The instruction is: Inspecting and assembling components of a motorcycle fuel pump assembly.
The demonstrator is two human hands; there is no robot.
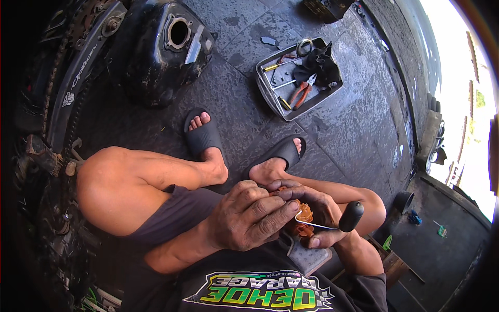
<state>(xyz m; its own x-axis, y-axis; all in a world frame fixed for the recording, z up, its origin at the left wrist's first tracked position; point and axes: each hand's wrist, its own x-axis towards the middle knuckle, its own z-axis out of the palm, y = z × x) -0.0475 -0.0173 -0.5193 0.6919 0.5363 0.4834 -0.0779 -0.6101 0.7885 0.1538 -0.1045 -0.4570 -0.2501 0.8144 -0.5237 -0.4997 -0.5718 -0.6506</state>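
Close to my body, an orange-brown fuel pump unit point(305, 214) sits between my two hands. From it a thin bent metal wire point(325, 226) runs out to a black oval float point(352, 216) on the right. My left hand point(249, 216) is closed, its fingertips pressed on the pump's left side near the bent wire end. Curled around the far and right sides, my right hand point(319, 205) grips the unit, with its thumb low beside the wire. Both hands are smudged dark. My fingers hide much of the pump.
A black fuel tank point(156, 62) with a round opening stands at the far left, beside motorcycle parts point(73, 78). Ahead, a grey tray point(265, 86) holds orange-handled pliers point(302, 93), screwdrivers and a dark cloth. My sandaled feet rest on the dark tiled floor point(343, 130).
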